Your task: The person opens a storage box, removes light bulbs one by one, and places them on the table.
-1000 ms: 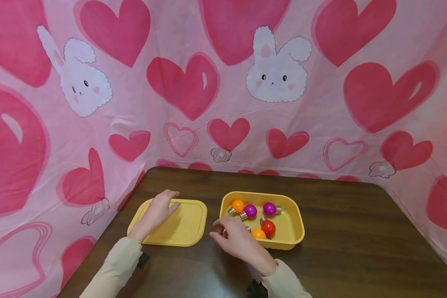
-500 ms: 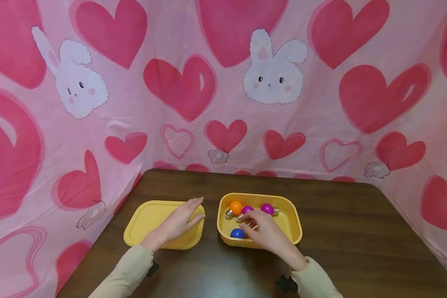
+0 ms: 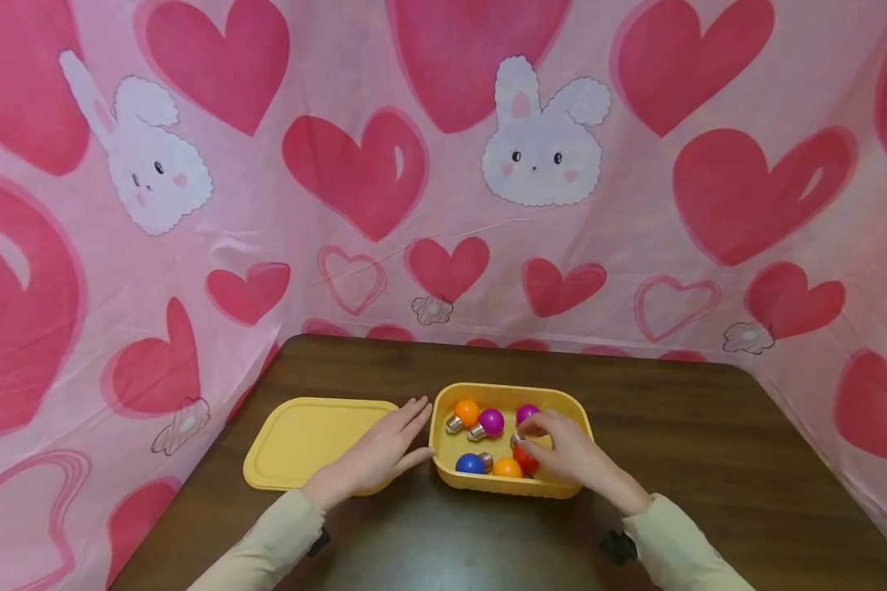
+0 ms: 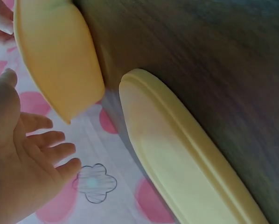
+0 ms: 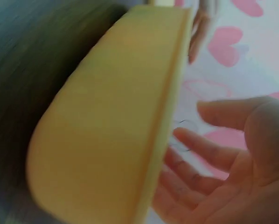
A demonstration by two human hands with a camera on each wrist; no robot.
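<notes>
A yellow plastic box [image 3: 510,484] sits on the dark table, with small colored bulbs with metal screw bases inside. A blue bulb [image 3: 469,465], an orange bulb [image 3: 507,468] and a red bulb [image 3: 525,458] lie along its front side. Toward the back are another orange bulb [image 3: 466,412] and two purple bulbs [image 3: 491,422]. My right hand [image 3: 572,451] reaches over the box's right half, partly covering the red bulb and one purple bulb; its fingers are loosely bent, with nothing between them in the right wrist view. Fingers extended, my left hand [image 3: 377,451] hovers with its fingertips at the box's left rim.
Left of the box lies a flat yellow lid [image 3: 296,435], its right part under my left hand in the head view. The dark wooden table [image 3: 695,460] extends right of the box. A pink cloth with hearts and rabbits [image 3: 458,197] hangs behind the table.
My left hand has moved right, from above the lid to the box's left rim. My right hand has swept right from the box's front-left corner, uncovering the blue bulb.
</notes>
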